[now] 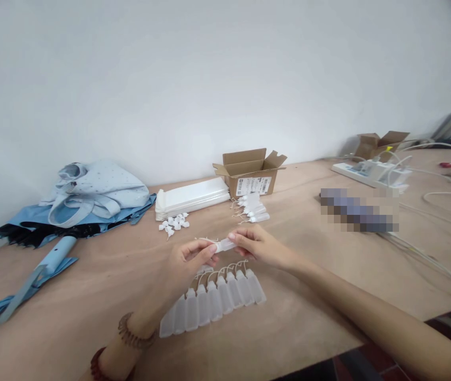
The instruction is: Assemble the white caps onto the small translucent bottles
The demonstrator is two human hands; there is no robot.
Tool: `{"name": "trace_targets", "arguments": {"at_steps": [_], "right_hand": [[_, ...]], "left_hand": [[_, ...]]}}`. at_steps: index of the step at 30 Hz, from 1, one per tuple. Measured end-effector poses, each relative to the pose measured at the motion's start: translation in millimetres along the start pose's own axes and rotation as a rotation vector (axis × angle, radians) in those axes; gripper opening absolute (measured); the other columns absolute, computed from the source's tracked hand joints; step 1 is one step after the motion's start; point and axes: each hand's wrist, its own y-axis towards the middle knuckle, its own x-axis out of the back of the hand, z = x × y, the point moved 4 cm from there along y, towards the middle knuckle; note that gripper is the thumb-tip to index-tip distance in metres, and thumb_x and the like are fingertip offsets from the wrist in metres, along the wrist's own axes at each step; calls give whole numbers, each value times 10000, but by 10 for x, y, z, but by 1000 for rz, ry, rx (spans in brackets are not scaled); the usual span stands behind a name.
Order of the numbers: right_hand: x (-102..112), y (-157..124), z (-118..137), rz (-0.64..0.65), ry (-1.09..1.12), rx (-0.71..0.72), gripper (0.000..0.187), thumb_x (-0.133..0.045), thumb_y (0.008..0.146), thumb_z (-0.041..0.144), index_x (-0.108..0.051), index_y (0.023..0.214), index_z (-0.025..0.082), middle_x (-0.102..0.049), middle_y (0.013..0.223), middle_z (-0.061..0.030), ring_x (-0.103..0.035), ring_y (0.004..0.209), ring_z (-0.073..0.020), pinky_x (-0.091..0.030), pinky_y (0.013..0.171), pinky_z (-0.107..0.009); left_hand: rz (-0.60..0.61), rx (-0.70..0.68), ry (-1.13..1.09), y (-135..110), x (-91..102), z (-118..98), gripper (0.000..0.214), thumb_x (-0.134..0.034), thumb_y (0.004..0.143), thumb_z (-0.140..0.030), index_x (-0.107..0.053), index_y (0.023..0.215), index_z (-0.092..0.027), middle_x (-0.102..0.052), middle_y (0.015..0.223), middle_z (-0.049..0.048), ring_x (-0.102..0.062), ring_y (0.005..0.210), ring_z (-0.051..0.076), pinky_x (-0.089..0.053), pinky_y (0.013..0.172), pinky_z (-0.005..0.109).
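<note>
Between my two hands, above the table, is a small translucent plastic bottle [226,245] with a white cord at its neck end. My left hand [194,256] is closed on the neck end, where fingers hide the cap. At the other end, my right hand [255,244] pinches the bottle's body. A slanted row of similar bottles [214,301] with corded caps lies just below my hands, partly behind my left wrist. Farther back, several more bottles [258,216] lie in a loose pile. Small white caps [173,224] are heaped to the left of them.
An open cardboard box [251,174] and a stack of white flat packs [194,197] stand by the wall. On the left are a light blue bag [98,185] and a blue umbrella [56,251]. A power strip [370,174] with cables and a blurred-out object [356,210] lie right.
</note>
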Motion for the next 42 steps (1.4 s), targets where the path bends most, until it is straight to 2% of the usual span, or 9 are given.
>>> {"name": "trace_targets", "arguments": {"at_steps": [5, 10, 13, 20, 23, 27, 30, 38, 42], "right_hand": [[13, -4, 14, -35, -25, 13, 464, -409, 911, 514, -423, 599, 171, -388, 524, 49, -339, 463, -70, -259, 480, -228], [12, -3, 25, -29, -12, 16, 479, -400, 910, 525, -390, 580, 178, -366, 523, 53, -333, 468, -72, -263, 492, -235], [13, -9, 46, -29, 3, 20, 482, -398, 910, 525, -381, 573, 181, -357, 516, 55, -322, 461, -72, -254, 486, -238], [-12, -25, 67, -24, 16, 30, 474, -401, 915, 508, -397, 577, 176, -368, 517, 55, -324, 461, -68, -259, 478, -231], [-17, -23, 62, -83, 12, 47, 340, -486, 885, 482, -525, 757, 170, -422, 555, 53, -386, 489, -85, -299, 482, -220], [5, -54, 162, -234, -228, 255, 223, -592, 841, 347, -600, 981, 173, -583, 746, -12, -504, 649, -127, -369, 556, -226], [-8, -79, 197, -255, -341, 320, 182, -528, 884, 302, -643, 883, 162, -603, 732, -22, -494, 633, -125, -354, 565, -231], [-29, -51, 71, -259, -175, 148, 334, -484, 887, 412, -634, 768, 138, -430, 582, 31, -371, 551, -102, -273, 518, -233], [-20, -46, 80, -272, -170, 138, 336, -480, 888, 409, -649, 804, 132, -431, 570, 31, -370, 539, -103, -275, 517, -234]], "left_hand": [[107, -1, 100, -20, -66, 26, 395, -520, 848, -486, -713, 806, -144, -675, 744, 62, -611, 627, 167, -504, 532, 257], [0, -348, 542, -97, -59, -168, 294, -498, 886, -364, -688, 782, -167, -645, 694, 29, -578, 686, 160, -453, 631, 251], [-8, -447, 595, -128, -68, -229, 240, -504, 889, -322, -691, 845, -178, -667, 792, 39, -590, 774, 170, -448, 696, 255], [22, -111, 417, -93, -58, -101, 402, -428, 900, -458, -672, 777, -164, -639, 681, 14, -552, 506, 116, -407, 455, 216], [56, -5, 255, -62, -55, -24, 413, -459, 875, -493, -655, 765, -146, -635, 722, 24, -560, 504, 111, -428, 450, 216], [74, 73, 55, -20, -31, 36, 430, -490, 852, -512, -654, 763, -124, -577, 657, 21, -539, 549, 121, -462, 483, 231], [83, 29, 55, -22, -22, 8, 414, -483, 862, -501, -641, 766, -131, -582, 676, 22, -549, 572, 125, -470, 527, 245], [-111, -387, 542, -126, -19, -153, 149, -537, 862, -305, -619, 832, -183, -663, 839, 39, -600, 778, 169, -470, 710, 270], [-72, -282, 430, -93, -24, -141, 186, -531, 863, -336, -641, 874, -187, -674, 895, 40, -618, 786, 164, -493, 703, 258]]}}
